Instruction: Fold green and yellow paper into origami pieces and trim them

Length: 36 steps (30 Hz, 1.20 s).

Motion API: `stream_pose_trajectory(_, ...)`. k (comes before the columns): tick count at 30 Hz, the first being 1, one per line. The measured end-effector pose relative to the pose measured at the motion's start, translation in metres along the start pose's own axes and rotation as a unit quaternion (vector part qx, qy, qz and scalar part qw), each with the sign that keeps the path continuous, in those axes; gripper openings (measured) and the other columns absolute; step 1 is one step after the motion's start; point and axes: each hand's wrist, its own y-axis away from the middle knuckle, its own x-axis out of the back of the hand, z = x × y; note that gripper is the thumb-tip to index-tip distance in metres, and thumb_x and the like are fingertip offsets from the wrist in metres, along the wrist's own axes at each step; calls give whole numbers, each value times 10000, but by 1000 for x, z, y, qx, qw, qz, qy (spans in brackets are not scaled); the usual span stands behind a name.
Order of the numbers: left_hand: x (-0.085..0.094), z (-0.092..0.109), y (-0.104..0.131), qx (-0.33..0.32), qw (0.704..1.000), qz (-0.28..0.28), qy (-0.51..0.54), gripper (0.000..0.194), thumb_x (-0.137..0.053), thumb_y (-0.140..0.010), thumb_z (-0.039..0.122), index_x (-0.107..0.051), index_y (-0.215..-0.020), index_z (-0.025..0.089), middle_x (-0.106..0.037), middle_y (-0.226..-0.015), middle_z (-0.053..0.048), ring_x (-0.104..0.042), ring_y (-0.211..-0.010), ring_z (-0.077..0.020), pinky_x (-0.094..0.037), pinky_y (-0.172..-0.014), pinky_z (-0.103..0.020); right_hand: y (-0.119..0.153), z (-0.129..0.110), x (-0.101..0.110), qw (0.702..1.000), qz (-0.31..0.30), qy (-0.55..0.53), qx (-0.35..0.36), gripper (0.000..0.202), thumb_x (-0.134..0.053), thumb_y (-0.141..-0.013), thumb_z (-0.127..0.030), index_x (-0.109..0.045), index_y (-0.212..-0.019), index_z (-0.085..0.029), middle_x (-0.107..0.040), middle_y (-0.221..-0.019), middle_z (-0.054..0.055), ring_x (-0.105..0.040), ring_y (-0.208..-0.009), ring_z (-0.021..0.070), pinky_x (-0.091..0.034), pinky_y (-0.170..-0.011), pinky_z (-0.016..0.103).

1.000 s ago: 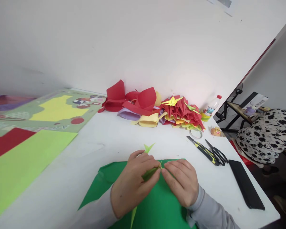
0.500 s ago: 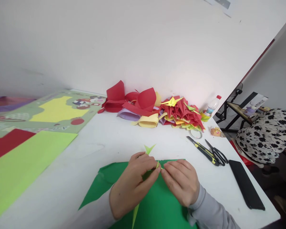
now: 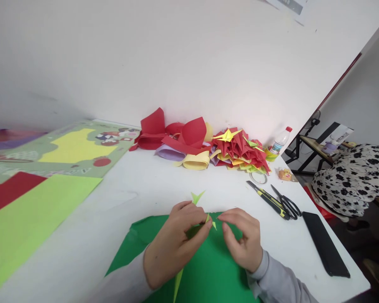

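Note:
My left hand [image 3: 177,242] is closed on a light-green origami paper piece [image 3: 196,198], pinching it between thumb and fingers. A forked end of the folded paper sticks out above the hand, and a long narrow point comes out below. A small pointed tip shows just beyond my left fingertips; the middle of the piece is hidden by the hand. Close by on the right, my right hand [image 3: 241,237] is open, its thumb and index finger apart with nothing between them. Under both hands lies a dark green sheet [image 3: 208,269] on the white table [image 3: 120,198].
Along the wall stand curled red paper pieces [image 3: 192,132] and a pile of folded red and yellow paper [image 3: 236,147]. To the right are a bottle [image 3: 280,141], tape roll [image 3: 258,178], utility knife [image 3: 268,200], scissors [image 3: 287,202] and black case [image 3: 325,244]. Light-green paper [image 3: 44,223] lies left.
My right hand has let go of the paper's small tip and drawn slightly right, its fingers spreading. My left hand keeps its hold in nearly the same place.

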Motion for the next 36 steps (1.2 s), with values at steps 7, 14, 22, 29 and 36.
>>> stream_pose_trajectory(7,-1,-1,0,-16,1000,-11,-5,345,-347,-883,255,-459,-558,217,-395,-507,61,-438,-518,-118,-444,-726,-293,-2,-8,-5,927,-69,-212,-302,246,-616,-800,-364,-622,-646,-172,-644,-574,10,-563,-547,125,-459,-566,244)
stream_pose_trajectory(14,-1,-2,1,-18,1000,-17,-1,344,-354,-892,250,-456,-567,210,-395,-521,60,-449,-532,-115,-440,-722,-286,0,-2,-9,881,-72,-291,-366,271,-699,-722,-424,-615,-659,-175,-647,-562,-5,-565,-525,116,-443,-556,242)
stream_pose_trajectory(22,-1,-3,2,-24,999,-22,5,332,-360,-894,239,-446,-575,207,-380,-530,65,-447,-532,-108,-438,-719,-281,-1,-4,-10,873,-58,-314,-368,229,-716,-707,-369,-604,-656,-176,-648,-551,-14,-559,-509,107,-433,-551,234)
stream_pose_trajectory(29,-2,-2,2,-38,999,-20,15,309,-366,-885,211,-452,-589,205,-414,-542,70,-437,-528,-103,-425,-750,-306,-4,-7,-9,874,-60,-316,-364,160,-715,-699,-303,-621,-698,-174,-649,-567,-15,-574,-549,110,-444,-597,238)
stream_pose_trajectory(36,-3,-4,3,-57,998,-31,14,331,-369,-882,190,-513,-586,209,-470,-562,62,-472,-548,-103,-403,-786,-321,-5,-2,-8,831,-95,-380,-395,220,-723,-680,-346,-588,-670,-173,-633,-543,-20,-578,-508,110,-456,-559,241)
